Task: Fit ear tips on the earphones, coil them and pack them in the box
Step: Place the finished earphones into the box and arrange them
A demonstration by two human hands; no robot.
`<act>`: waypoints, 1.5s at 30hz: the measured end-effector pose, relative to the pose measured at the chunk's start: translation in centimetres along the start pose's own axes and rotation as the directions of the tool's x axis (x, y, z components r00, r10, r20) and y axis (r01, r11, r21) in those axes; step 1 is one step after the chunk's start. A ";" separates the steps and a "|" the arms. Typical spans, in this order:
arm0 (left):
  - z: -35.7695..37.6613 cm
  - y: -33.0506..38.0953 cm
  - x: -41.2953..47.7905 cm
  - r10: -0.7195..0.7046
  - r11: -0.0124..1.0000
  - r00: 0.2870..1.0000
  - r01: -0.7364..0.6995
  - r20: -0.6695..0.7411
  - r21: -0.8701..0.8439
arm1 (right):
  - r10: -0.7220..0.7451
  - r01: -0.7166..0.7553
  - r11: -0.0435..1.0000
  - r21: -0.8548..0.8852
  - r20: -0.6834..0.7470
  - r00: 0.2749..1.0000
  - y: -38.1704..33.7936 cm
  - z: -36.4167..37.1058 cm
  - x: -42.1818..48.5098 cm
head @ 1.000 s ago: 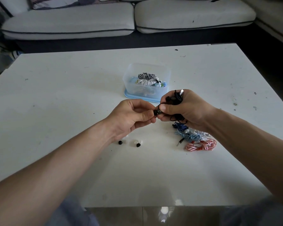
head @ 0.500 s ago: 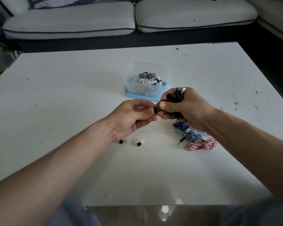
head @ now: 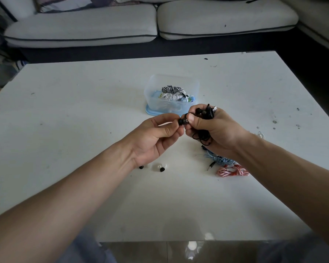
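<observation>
My right hand (head: 214,130) grips a bundle of black earphones (head: 205,115), its cable hanging below the palm, and pinches one earbud between thumb and forefinger. My left hand (head: 158,137) pinches a black ear tip (head: 181,121) right against that earbud. Behind the hands stands a clear plastic box (head: 154,99) on a blue lid, holding several coiled earphones. Loose ear tips lie on the table under my left wrist: black ear tips (head: 162,169) and a white ear tip (head: 156,166).
Blue earphones (head: 219,160) and red-and-white earphones (head: 232,170) lie tangled on the white table (head: 84,111) below my right wrist, with a jack plug (head: 210,165) beside them. A grey sofa (head: 122,25) runs along the far side. The near table edge is close to my body.
Both hands have stayed together in front of the box, drifting slightly. The black ear tip now shows more plainly between my left fingertips and the earbud.
</observation>
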State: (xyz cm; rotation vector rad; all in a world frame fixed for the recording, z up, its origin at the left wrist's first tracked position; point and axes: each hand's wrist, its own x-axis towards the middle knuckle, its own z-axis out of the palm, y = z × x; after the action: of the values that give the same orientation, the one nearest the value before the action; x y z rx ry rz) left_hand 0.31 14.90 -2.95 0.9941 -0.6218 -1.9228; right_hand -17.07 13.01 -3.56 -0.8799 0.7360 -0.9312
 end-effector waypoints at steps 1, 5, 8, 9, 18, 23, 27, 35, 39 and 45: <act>0.0 0.0 0.0 -0.005 1.000 1.000 0.005 0.004 -0.008 | -0.003 0.003 1.000 0.013 -0.005 1.000 0.1 0.0 0.0; -0.1 0.0 0.1 -0.039 0.999 0.999 0.040 0.024 -0.024 | -0.025 0.026 0.999 0.032 -0.037 0.999 0.3 0.1 0.0; -0.2 0.0 0.1 -0.076 0.997 0.996 0.077 0.039 -0.025 | -0.042 0.041 0.999 -0.023 -0.036 0.998 0.4 0.0 0.0; -0.2 0.0 0.0 -0.089 0.996 0.995 0.090 0.048 -0.020 | -0.043 0.041 0.999 -0.031 -0.040 0.998 0.4 -0.1 0.0; -0.3 0.0 -0.1 -0.145 0.989 0.987 0.147 0.072 -0.018 | -0.047 0.045 0.998 -0.041 -0.062 0.997 0.7 0.4 -0.2; -0.6 0.5 -0.4 -0.174 0.983 0.983 0.169 0.064 0.068 | -0.030 0.025 0.996 -0.081 -0.056 0.998 0.6 0.6 -0.6; -1.0 0.5 -0.3 -0.161 0.978 0.986 0.155 0.034 0.142 | -0.031 0.022 0.988 -0.154 -0.053 0.998 0.4 0.3 -0.6; -1.3 -0.1 -0.1 -0.121 0.977 0.993 0.119 0.000 0.178 | -0.022 0.004 0.976 -0.220 -0.077 0.997 0.4 0.3 -0.7; -0.9 -0.1 -0.3 -0.120 0.988 0.993 0.118 0.013 0.097 | -0.007 -0.002 0.991 -0.136 -0.064 0.998 0.6 0.5 -0.8; -0.7 0.2 -0.3 -0.110 0.990 0.994 0.108 0.016 0.086 | 0.001 -0.003 0.999 -0.043 -0.054 0.999 0.7 0.6 -0.7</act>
State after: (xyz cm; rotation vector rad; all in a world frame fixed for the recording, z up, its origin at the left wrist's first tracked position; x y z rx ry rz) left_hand 1.04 15.06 -3.04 1.0824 -0.6784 -2.0182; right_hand -16.63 14.07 -3.79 -0.8942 0.8058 -0.9438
